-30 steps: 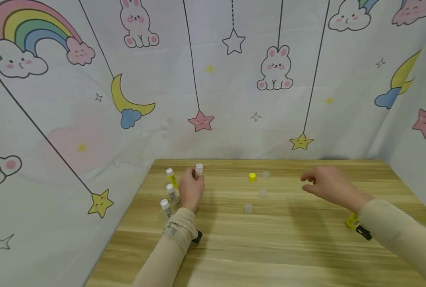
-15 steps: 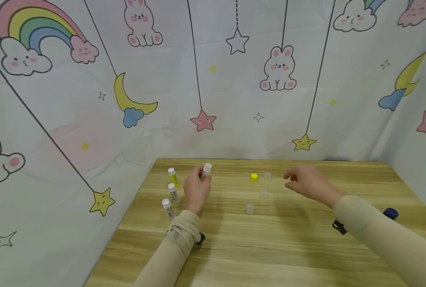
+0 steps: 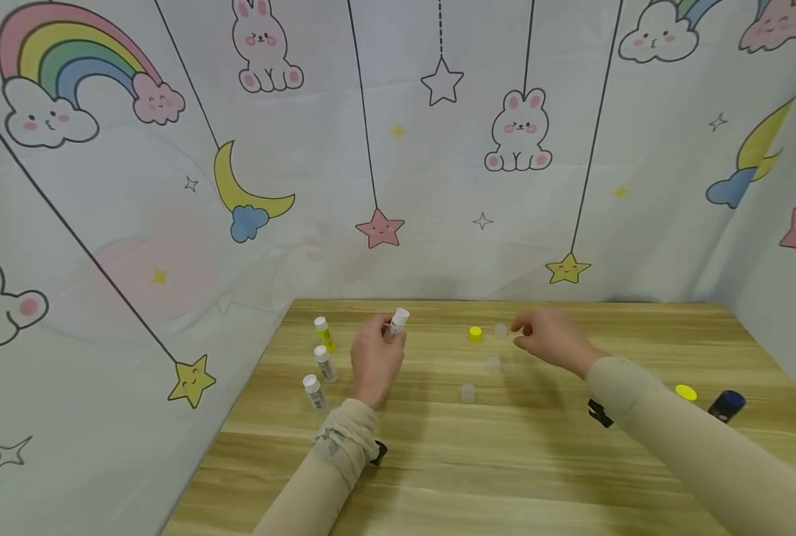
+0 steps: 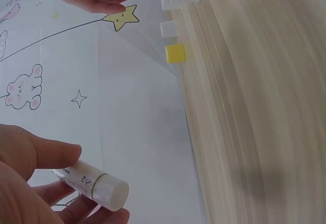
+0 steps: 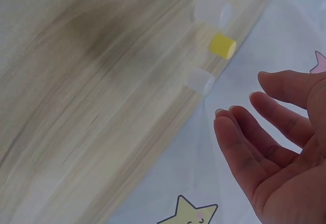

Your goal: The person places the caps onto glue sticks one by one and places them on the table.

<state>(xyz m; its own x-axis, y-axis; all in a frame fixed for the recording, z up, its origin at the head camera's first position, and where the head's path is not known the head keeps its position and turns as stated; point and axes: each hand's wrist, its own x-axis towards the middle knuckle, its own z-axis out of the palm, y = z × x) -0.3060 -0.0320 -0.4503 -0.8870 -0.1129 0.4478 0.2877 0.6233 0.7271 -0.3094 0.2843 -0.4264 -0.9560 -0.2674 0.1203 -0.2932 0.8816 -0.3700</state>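
1. Both hands differ from one second ago: right hand [image 3: 550, 339] has come leftward toward the far caps; left hand [image 3: 377, 359], carrying a white glue stick [image 3: 398, 322], has shifted slightly right, toward the middle.
2. Hand states: left thumb and fingers are wrapped round the stick's body, end protruding. Right hand is loosely curved, thumb well parted from the fingers, holding nothing.
3. Risk, judged: the clear cap [image 3: 500, 330] nearest the right fingertips could be knocked or rolled away. Cause: it is small, pale against the table [image 3: 451, 461], and easy to misjudge.
4. Risk, judged: a clumsy pinch might also nudge the yellow cap [image 3: 475, 334], which sits just beside it.
5. Risk, judged: the stick could slip or twist if pushed at its end, since it is smooth and held tilted.
6. Risk, judged: a leftward swing of the left hand could topple the three standing tubes [image 3: 325, 365] near it.
7. Position: stick is in the left hand, its free end leaning right. Clear cap lies just left of the right fingertips, apparently untouched. Two other clear caps [image 3: 467, 393] lie nearer the wearer, between the hands.
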